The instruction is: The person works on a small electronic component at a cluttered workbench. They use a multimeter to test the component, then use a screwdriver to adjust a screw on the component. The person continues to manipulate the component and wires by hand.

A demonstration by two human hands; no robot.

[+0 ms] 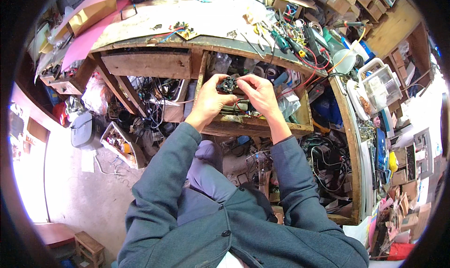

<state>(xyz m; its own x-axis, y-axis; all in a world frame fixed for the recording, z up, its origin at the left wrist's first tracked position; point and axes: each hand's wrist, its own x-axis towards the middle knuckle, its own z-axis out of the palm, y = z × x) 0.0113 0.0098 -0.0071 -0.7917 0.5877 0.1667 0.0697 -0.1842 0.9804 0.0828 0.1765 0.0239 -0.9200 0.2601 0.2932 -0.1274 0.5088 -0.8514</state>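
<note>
Over an open wooden drawer (pixel 262 127), I hold a small black round part with a notched edge (pixel 228 84). My left hand (pixel 210 99) is closed around its left side, thumb below and fingers above. The fingertips of my right hand (pixel 258 93) are pinched together at the part's right edge, apparently on it. Whether they also hold something tiny is too small to see. Beneath my hands, the drawer is crowded with wires, clear plastic bags and small parts, partly hidden by my fingers.
Beyond the drawer, a small circuit board with wires (pixel 185 31) lies on the workbench (pixel 140 31). Screwdrivers (pixel 280 42) and red test leads clutter its right side. A clear plastic container (pixel 380 87) stands at the right. Tangled cables and a box of parts (pixel 123 146) sit lower left.
</note>
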